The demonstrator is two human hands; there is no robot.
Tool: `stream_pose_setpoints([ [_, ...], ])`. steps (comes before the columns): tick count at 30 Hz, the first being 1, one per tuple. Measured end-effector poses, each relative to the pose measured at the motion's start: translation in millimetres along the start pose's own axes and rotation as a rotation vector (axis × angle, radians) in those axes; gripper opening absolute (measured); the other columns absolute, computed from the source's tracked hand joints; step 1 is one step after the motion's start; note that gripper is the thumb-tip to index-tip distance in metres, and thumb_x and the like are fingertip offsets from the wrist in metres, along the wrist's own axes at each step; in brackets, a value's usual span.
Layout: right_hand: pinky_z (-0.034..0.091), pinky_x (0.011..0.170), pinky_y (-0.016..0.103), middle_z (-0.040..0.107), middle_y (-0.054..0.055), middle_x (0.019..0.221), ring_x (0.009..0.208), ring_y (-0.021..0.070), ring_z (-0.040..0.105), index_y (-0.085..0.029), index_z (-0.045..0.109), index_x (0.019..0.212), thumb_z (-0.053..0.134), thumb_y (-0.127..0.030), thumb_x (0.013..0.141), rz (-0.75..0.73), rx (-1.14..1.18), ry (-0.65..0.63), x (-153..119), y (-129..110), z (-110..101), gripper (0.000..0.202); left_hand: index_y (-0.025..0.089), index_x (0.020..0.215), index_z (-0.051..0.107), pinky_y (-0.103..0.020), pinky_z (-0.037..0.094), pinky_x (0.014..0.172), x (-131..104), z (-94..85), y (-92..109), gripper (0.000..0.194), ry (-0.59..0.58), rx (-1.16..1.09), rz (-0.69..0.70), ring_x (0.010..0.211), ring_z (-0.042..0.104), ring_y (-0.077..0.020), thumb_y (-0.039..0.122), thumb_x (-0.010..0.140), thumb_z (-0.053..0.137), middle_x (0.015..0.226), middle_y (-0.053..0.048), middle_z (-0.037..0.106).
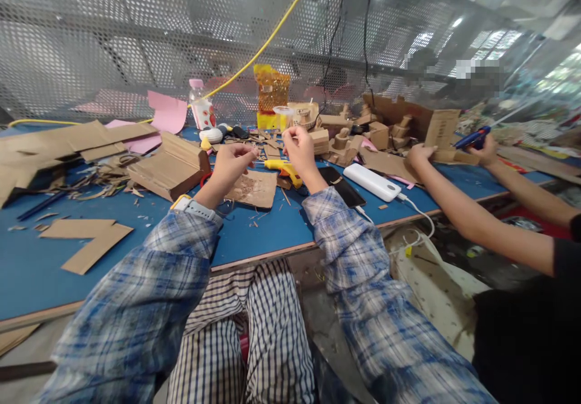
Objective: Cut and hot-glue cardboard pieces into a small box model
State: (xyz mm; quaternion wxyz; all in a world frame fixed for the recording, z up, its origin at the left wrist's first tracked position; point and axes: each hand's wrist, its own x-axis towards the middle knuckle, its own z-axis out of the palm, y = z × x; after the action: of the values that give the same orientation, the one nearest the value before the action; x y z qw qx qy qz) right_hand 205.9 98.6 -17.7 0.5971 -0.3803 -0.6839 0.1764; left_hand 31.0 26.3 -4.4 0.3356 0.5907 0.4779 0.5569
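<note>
My left hand (232, 166) is raised over the blue table, thumb and fingers pinched together. Whatever is in the pinch, if anything, is too small to name. Across from it, my right hand (299, 149) is also closed in a pinch, and its contents cannot be made out. The two hands are apart. Between and just below them lies a yellow glue gun (285, 171), close to my right wrist. A stained piece of cardboard (255, 191) lies flat under the hands, with thin scraps around it.
A cardboard box form (169, 168) and cut strips (91, 234) lie at left. Right of me are a black phone (342, 187) and a white power bank (372, 182) with a cable. A co-worker's hands hold cardboard and a blue glue gun (472, 138). A bottle (202, 107) stands behind.
</note>
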Motion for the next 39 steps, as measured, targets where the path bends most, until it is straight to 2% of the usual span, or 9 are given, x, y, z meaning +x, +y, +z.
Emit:
stream_pose_setpoints([
  [2,0.044,0.061,0.026,0.055,-0.002,0.069,0.059,0.0111,0.054,-0.021,0.055,0.078,0.058,-0.039,0.094,0.065,0.038,-0.038,1,4,-2,0.024,0.012,0.078,0.070,-0.019,0.040,0.046,-1,-0.2,1,0.010,0.002,-0.003,-0.005,0.057,0.058,-0.0107,0.020,0.081,0.069,0.064,-0.004,0.064],
  [6,0.042,0.057,0.027,0.055,-0.003,0.060,0.054,0.0111,0.052,-0.019,0.058,0.067,0.071,-0.049,0.084,0.085,0.058,-0.230,-5,-1,2,0.037,0.011,0.083,0.072,-0.019,0.040,0.047,0,-0.8,1,0.010,-0.012,-0.007,0.017,0.058,0.058,-0.0102,0.019,0.082,0.067,0.068,-0.004,0.066],
  [11,0.047,0.064,0.028,0.069,0.002,0.075,0.065,0.0123,0.058,-0.016,0.073,0.081,0.077,-0.038,0.079,0.062,0.214,-0.347,-13,-17,10,0.022,0.012,0.081,0.072,-0.019,0.041,0.047,1,-2.1,-2,0.009,-0.034,0.032,0.060,0.058,0.058,-0.0102,0.020,0.082,0.068,0.070,-0.004,0.067],
  [14,0.048,0.064,0.028,0.070,0.002,0.073,0.064,0.0131,0.058,-0.016,0.074,0.079,0.074,-0.030,0.080,0.061,0.197,-0.342,-15,-20,12,0.014,0.013,0.080,0.071,-0.019,0.041,0.047,1,-2.2,-4,0.009,-0.047,0.052,0.071,0.058,0.059,-0.0105,0.020,0.082,0.067,0.070,-0.005,0.067],
  [17,0.047,0.065,0.029,0.068,0.002,0.071,0.064,0.0137,0.057,-0.017,0.073,0.073,0.071,-0.024,0.079,0.005,0.120,-0.269,-17,-21,13,0.009,0.013,0.080,0.071,-0.020,0.042,0.048,2,-2.4,-6,0.010,-0.046,0.080,0.097,0.058,0.059,-0.0110,0.021,0.082,0.066,0.070,-0.005,0.067],
  [22,0.044,0.066,0.030,0.064,0.001,0.072,0.066,0.0139,0.054,-0.019,0.071,0.070,0.069,-0.019,0.077,-0.095,-0.031,-0.180,-19,-22,13,0.007,0.014,0.077,0.072,-0.022,0.043,0.053,4,-5.4,-8,0.013,-0.040,0.197,0.211,0.059,0.058,-0.0117,0.025,0.082,0.067,0.068,-0.004,0.069],
  [28,0.042,0.065,0.029,0.062,0.001,0.071,0.066,0.0134,0.053,-0.018,0.069,0.070,0.068,-0.023,0.078,-0.105,0.009,-0.225,-18,-19,13,0.009,0.013,0.092,0.078,-0.027,0.051,0.068,7,-8.0,-6,0.020,-0.037,0.244,0.319,0.075,0.067,-0.0158,0.028,0.083,0.070,0.090,-0.011,0.078],
  [34,0.044,0.057,0.026,0.059,-0.002,0.063,0.057,0.0108,0.051,-0.019,0.065,0.071,0.071,-0.038,0.074,0.111,0.263,-0.327,-18,-21,14,0.021,0.015,0.083,0.077,-0.024,0.048,0.057,8,-8.1,-3,0.012,-0.073,0.218,0.234,0.059,0.062,-0.0125,0.015,0.083,0.065,0.072,-0.006,0.074],
  [39,0.043,0.054,0.025,0.057,-0.004,0.059,0.054,0.0094,0.049,-0.018,0.063,0.071,0.075,-0.045,0.068,0.167,0.304,-0.341,-16,-24,11,0.029,0.014,0.080,0.074,-0.024,0.046,0.058,9,-7.5,-6,0.007,-0.071,0.216,0.243,0.060,0.060,-0.0117,0.019,0.083,0.069,0.071,-0.005,0.072],
])
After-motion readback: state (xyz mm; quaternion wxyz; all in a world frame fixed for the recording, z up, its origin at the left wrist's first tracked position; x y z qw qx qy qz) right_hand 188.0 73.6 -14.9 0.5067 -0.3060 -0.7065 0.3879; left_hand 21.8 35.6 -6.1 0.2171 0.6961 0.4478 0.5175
